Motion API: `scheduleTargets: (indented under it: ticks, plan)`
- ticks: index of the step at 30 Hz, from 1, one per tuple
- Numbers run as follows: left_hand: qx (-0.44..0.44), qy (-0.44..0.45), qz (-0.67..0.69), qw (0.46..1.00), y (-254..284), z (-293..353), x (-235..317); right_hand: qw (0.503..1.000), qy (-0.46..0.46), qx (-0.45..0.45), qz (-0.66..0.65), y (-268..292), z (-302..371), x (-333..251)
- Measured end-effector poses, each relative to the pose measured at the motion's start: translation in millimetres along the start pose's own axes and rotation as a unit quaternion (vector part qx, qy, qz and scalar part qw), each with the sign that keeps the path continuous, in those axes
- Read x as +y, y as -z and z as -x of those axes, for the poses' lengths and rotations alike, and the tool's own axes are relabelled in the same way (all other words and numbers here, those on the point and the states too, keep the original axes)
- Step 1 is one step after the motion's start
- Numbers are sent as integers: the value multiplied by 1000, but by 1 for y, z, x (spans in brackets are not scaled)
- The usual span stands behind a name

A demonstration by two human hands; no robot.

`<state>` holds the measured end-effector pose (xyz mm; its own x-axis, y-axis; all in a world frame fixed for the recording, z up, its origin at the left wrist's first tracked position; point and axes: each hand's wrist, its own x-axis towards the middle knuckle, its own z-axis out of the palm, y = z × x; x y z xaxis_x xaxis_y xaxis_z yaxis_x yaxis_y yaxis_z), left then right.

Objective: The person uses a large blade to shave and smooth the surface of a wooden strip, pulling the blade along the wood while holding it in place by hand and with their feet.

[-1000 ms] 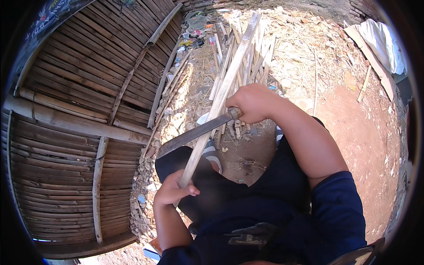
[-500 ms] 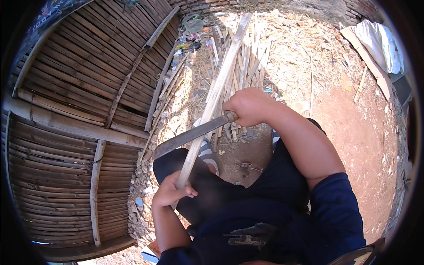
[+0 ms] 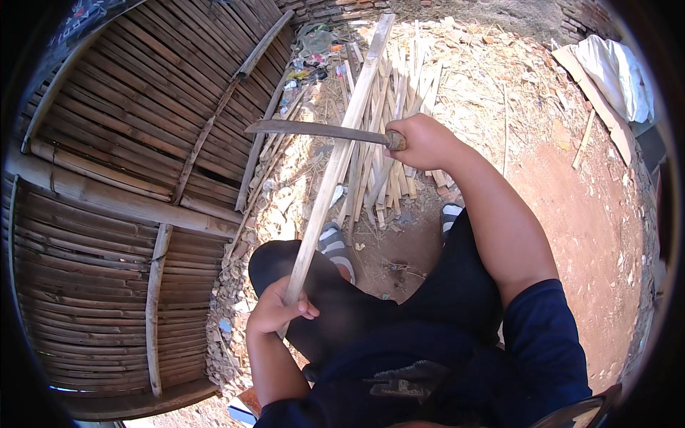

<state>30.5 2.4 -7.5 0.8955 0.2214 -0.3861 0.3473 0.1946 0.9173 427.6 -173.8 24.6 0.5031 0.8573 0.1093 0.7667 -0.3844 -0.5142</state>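
Note:
My left hand (image 3: 280,307) is closed round the near end of a long, pale wooden strip (image 3: 327,192), beside my left knee. The strip slants away and slightly right, its far end over a heap of wood. In my right hand (image 3: 427,141) is the handle of a machete (image 3: 321,130). Its dark blade points left and lies across the strip, well beyond the left hand. Whether the edge touches the wood cannot be made out.
Several thin wooden strips (image 3: 389,171) lie heaped on the ground ahead. To the left stands a bamboo slat wall (image 3: 114,114). A white sack (image 3: 614,75) lies at the far right. My sandalled left foot (image 3: 334,246) is close below the strip.
My right hand has carried the machete away from me, farther along the strip, and its blade has turned to lie nearly level. The left hand keeps its hold; the strip's far end has shifted slightly left.

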Motion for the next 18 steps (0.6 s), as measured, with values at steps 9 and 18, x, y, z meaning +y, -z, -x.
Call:
scheduleTargets:
  ticks: [9,18]
  plan:
    - [5,37,-24,999,-5,1,7,993,100,-64,-13,-7,-1,1]
    - [5,14,-7,1000,0,2,2,991,-75,87,-68,5,-11,35]
